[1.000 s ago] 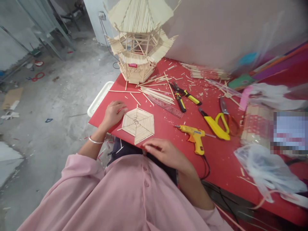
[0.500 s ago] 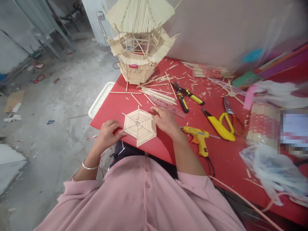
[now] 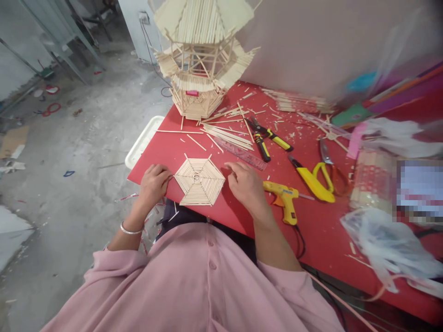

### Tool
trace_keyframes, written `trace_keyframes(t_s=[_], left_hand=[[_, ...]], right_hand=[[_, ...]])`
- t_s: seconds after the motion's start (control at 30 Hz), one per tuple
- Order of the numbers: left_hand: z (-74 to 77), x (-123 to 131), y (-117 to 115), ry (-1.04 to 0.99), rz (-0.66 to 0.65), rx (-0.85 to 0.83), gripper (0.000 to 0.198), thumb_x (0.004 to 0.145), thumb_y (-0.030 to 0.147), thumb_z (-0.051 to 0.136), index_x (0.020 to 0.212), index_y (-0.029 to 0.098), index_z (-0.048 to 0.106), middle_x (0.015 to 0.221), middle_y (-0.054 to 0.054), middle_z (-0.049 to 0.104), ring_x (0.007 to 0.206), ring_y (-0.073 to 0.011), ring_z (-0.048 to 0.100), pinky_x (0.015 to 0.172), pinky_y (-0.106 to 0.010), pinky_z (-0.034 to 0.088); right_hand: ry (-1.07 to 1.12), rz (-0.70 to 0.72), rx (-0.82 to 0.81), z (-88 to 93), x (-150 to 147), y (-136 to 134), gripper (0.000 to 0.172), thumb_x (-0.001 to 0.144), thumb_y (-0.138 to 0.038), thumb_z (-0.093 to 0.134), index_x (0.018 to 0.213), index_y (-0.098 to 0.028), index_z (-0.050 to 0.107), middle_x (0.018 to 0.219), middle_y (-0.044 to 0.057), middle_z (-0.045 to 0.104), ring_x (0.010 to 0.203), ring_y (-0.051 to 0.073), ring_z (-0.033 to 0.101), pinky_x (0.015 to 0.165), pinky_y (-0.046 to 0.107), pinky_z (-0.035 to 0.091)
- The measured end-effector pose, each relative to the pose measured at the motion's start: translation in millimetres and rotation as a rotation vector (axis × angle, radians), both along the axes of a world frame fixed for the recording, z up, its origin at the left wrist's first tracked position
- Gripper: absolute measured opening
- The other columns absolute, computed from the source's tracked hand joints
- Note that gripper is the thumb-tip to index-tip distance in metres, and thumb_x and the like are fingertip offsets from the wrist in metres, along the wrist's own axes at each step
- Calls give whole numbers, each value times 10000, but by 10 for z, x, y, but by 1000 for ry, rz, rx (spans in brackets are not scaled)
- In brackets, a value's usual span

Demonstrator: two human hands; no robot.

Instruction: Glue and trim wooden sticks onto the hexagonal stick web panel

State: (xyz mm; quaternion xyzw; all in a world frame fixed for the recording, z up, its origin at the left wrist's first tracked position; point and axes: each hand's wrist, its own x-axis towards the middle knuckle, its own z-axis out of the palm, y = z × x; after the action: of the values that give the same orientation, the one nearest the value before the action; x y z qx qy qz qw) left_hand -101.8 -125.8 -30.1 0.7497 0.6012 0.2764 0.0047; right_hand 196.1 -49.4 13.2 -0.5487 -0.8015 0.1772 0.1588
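Note:
A hexagonal panel of thin wooden sticks (image 3: 199,186) lies flat near the front left edge of the red table. Its sticks run in rings around a small open centre, and several spoke ends jut past the rim. At its left corner, my left hand (image 3: 155,185) pinches one protruding spoke tip between thumb and fingers. My right hand (image 3: 245,185) hovers just off the right side, fingers apart and loosely bent, holding nothing. Behind the panel rises a tiered pagoda model (image 3: 199,85) of the same sticks.
Right of my right hand lies a yellow glue gun (image 3: 285,196). Farther back are black-and-yellow pliers (image 3: 265,136), a clear ruler (image 3: 242,154), loose sticks (image 3: 228,136), a yellow-handled cutter (image 3: 311,180) and scissors (image 3: 327,168). Plastic bags (image 3: 387,240) cover the table's right side.
The hexagonal panel has turned on the table, its spokes now pointing differently. My left hand has closed onto a spoke tip. My right hand has drawn slightly away from the panel's edge.

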Motion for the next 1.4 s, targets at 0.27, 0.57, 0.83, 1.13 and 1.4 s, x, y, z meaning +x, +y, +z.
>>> trace_keyframes(t_s=[0.27, 0.57, 0.83, 1.13, 1.4], left_hand=[[34, 40, 92, -16, -8, -53, 322, 994, 151, 492, 1031, 230, 802, 1073, -112, 749, 953, -262, 633, 860, -432, 545], [32, 25, 134, -82, 4, -82, 318, 930, 123, 512, 1003, 230, 803, 1082, -106, 763, 939, -261, 645, 871, -440, 549], [231, -12, 450, -222, 17, 19, 218, 921, 163, 551, 897, 215, 761, 1021, -80, 779, 943, -229, 708, 830, -385, 580], [492, 364, 1371, -468, -62, 108, 198, 925, 144, 587, 936, 214, 772, 935, -48, 787, 827, -160, 698, 685, -310, 559], [143, 299, 1481, -513, 83, 135, 191, 924, 139, 588, 934, 227, 757, 859, -36, 776, 764, -158, 688, 727, -340, 575]], right_hand=[[-20, 27, -29, 0, -17, 15, 465, 900, -113, 459, 1264, -201, 734, 1249, 133, 762, 1180, 331, 676, 1029, 501, 531], [8, -18, -11, 67, 37, 81, 434, 914, -127, 470, 1218, -221, 766, 1242, 125, 766, 1159, 318, 686, 1004, 467, 540], [-201, -178, 50, 236, 102, 697, 297, 958, -254, 585, 1143, -203, 812, 1113, 178, 794, 1030, 337, 727, 854, 429, 549], [-368, -240, -72, 114, -7, 1314, 267, 915, -244, 657, 1102, -201, 843, 1100, 193, 802, 1076, 326, 731, 873, 410, 555], [-407, -117, -38, 51, 84, 1415, 207, 934, -252, 653, 1012, -212, 841, 1046, 166, 805, 1027, 304, 720, 821, 375, 538]])
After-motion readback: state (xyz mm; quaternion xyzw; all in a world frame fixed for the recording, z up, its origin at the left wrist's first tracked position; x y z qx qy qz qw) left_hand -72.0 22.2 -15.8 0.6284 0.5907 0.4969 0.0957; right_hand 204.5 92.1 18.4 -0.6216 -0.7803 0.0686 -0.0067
